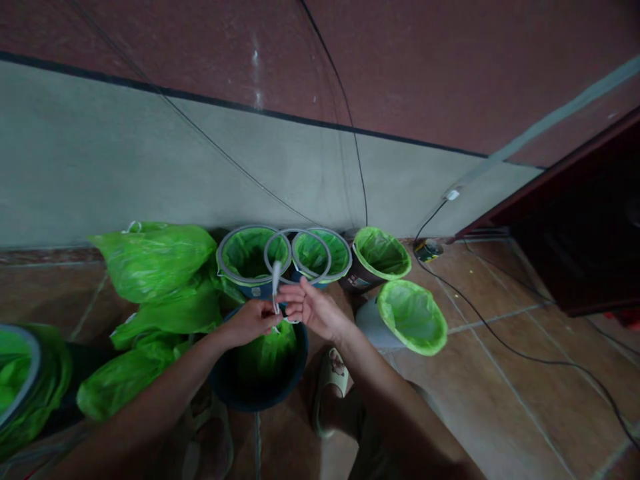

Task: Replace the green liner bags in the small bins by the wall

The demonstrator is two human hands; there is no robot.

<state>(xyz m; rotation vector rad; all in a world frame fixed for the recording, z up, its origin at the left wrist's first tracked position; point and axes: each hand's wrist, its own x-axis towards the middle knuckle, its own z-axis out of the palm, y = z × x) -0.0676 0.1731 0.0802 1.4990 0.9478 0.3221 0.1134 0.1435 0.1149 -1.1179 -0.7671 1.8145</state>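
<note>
My left hand (253, 321) and my right hand (313, 308) meet over a dark blue bin (260, 373) lined with a green bag. Together they hold a grey plastic ring (297, 253) upright by its lower edge, with a white tab hanging at the fingers. Both hands pinch the ring; the fingers are closed on it. The ring stands in front of two blue bins (253, 257) (325, 257) that carry grey rings and green liners.
Two more green-lined bins (383, 257) (413, 317) sit to the right, one tipped. Green bags (155, 260) pile up on the left, with another ringed bin (20, 373) at the far left. Cables (500, 340) cross the tiled floor. A dark cabinet (580, 233) stands right. My sandalled foot (330, 387) is below.
</note>
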